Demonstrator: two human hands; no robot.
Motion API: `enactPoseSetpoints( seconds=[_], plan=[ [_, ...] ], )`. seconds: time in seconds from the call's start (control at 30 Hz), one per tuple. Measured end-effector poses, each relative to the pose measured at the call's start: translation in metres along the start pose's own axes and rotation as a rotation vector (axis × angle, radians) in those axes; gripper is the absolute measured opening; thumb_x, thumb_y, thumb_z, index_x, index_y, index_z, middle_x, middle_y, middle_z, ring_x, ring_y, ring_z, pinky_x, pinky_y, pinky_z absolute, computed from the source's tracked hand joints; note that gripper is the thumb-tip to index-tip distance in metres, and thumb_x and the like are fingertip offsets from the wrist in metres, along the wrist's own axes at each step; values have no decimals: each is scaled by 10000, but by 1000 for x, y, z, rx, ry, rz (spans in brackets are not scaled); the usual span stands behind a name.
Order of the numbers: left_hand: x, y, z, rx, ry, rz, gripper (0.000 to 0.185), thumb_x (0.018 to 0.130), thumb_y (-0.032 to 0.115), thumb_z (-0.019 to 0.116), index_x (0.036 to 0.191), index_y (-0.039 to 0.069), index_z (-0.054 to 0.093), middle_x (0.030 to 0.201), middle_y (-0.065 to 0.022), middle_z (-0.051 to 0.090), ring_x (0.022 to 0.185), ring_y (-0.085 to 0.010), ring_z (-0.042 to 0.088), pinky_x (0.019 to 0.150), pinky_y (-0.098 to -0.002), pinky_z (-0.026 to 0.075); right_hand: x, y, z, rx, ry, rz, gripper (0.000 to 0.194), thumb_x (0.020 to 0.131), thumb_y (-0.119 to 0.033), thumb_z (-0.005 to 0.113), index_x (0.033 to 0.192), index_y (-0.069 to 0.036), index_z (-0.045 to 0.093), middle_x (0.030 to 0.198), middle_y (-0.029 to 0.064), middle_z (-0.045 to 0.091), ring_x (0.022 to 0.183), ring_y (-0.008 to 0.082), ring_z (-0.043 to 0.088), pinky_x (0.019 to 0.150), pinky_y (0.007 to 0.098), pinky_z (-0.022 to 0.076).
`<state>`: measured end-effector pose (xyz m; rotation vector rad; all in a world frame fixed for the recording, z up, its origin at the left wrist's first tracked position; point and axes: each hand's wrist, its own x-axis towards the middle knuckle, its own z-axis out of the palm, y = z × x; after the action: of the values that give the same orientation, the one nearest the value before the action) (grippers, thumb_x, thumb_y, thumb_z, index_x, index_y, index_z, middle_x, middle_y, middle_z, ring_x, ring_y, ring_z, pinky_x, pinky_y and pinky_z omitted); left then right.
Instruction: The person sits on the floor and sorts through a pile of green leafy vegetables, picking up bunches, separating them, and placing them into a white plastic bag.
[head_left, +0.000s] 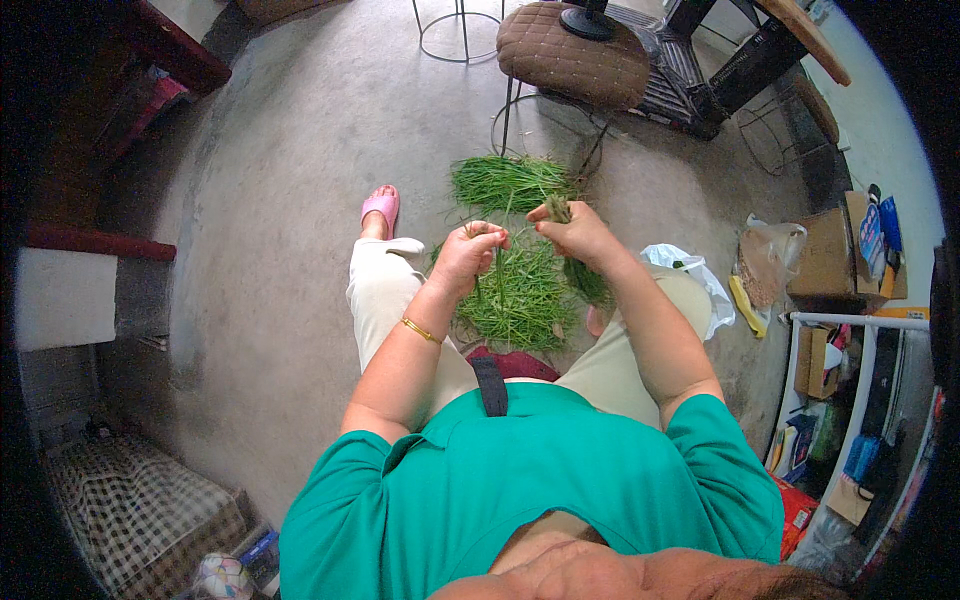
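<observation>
My right hand (576, 232) grips a bunch of thin green stalks (587, 283), their pale root ends poking out above the fist and the leaves hanging below. In my left hand (471, 255) a few green stalks are pinched between thumb and fingers, hanging down. Below both hands a loose, spread pile of green stalks (517, 296) covers the floor between my legs. Farther off lies a neater heap of the same greens (510, 180), its stalks mostly lined up sideways. The two hands are apart, at about equal height in the picture.
A brown quilted stool (574, 56) with thin metal legs stands beyond the far heap. To the right are a white plastic bag (694, 281), a clear bag of brown contents (765, 259), a cardboard box (821, 255) and a white-framed shelf (859, 322). My pink slipper (381, 208) rests on the concrete floor (277, 210).
</observation>
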<state>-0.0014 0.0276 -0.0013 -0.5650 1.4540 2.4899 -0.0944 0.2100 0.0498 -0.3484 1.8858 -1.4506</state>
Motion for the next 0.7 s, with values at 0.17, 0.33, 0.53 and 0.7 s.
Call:
enactPoseSetpoints(
  seconds=[0.17,0.33,0.53,0.7],
  plan=[
    [-3,-7,8,-37,-126,-58,69,824,112,604,873,69,581,758,-28,613,455,-11,383,410,-141,282,7,13,22,148,25,-22,94,791,-115,607,855,-47,601,639,-15,532,505,68,457,443,229,370],
    [-5,-9,12,-61,-162,-58,85,827,120,604,875,78,548,752,-20,600,462,-13,375,414,-156,283,9,22,24,202,2,-40,95,765,-146,618,802,-66,581,661,-1,564,534,80,502,459,238,405],
    [-6,-12,15,92,-116,39,97,809,129,615,862,96,540,711,17,573,467,-17,373,416,-162,278,14,32,27,137,28,-36,97,748,-140,621,759,-53,581,603,-5,544,475,81,477,427,250,388],
    [-4,-14,14,110,-90,47,78,807,138,610,833,97,549,700,20,578,467,-24,379,416,-165,280,16,36,27,108,50,-69,107,736,-142,629,742,-48,579,596,-3,542,471,76,464,422,254,377]
  ],
)
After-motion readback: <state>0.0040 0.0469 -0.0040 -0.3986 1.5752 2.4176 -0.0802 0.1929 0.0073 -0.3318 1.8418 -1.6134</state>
